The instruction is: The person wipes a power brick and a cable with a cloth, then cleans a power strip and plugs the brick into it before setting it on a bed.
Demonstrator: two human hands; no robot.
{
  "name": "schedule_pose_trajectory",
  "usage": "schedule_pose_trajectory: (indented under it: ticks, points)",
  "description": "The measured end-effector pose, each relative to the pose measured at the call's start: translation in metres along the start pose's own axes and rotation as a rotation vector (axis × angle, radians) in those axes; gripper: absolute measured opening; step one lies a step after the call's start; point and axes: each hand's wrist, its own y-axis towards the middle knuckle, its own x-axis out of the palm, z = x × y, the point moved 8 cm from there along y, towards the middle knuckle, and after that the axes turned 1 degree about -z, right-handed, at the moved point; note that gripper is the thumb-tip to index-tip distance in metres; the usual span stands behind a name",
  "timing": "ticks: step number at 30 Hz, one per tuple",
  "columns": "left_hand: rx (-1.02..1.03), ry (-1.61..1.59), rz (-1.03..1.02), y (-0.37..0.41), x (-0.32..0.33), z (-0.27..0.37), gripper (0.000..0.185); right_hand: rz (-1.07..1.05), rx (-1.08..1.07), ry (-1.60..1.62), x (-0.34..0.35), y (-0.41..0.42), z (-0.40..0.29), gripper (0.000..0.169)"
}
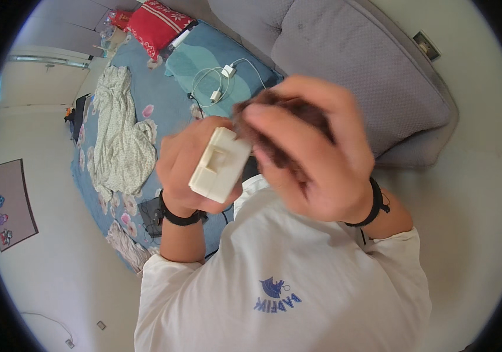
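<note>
My left hand [185,163] is closed around a cream plastic box-like object [222,169], whose end with a small recessed catch faces up. My right hand [321,154] grips a crumpled dark brown cloth [277,136], blurred by motion. Its edge meets or overlaps the top corner of the cream object; whether they touch I cannot tell. Both hands are held up close in front of my chest. The far side of the cream object is hidden by my left fingers.
Beyond my hands, a bed with a blue floral sheet [123,57] holds a teal pillow [189,53], a white charger cable [228,71], a red cushion [156,26] and a rumpled patterned garment [116,145]. A grey padded headboard or sofa back [343,57] stands at the right, by a wall socket [427,45].
</note>
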Motion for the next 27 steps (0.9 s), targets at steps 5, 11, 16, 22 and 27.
schedule_pose_trajectory:
  ticks: [5, 11, 16, 22, 27]
  points:
    - [-0.050, 0.045, -0.031, 0.004, 0.008, -0.002, 0.047, -0.172, -0.047, -0.089, 0.016, -0.003, -0.022, 0.037]
    - [-0.182, 0.057, -0.019, 0.006, 0.016, -0.010, 0.049, -0.237, -0.171, -0.145, 0.031, -0.020, -0.058, 0.034]
    - [-0.243, 0.009, -0.010, 0.006, 0.021, -0.013, 0.049, -0.120, -0.117, -0.046, -0.002, -0.004, -0.023, 0.045]
    - [-0.327, 0.074, -0.067, 0.006, 0.039, -0.017, 0.065, -0.139, -0.018, -0.106, 0.005, -0.007, 0.004, 0.047]
    - [-0.337, -0.208, -0.186, -0.008, 0.051, -0.029, 0.098, -0.062, -0.032, -0.140, 0.006, -0.011, 0.030, 0.036]
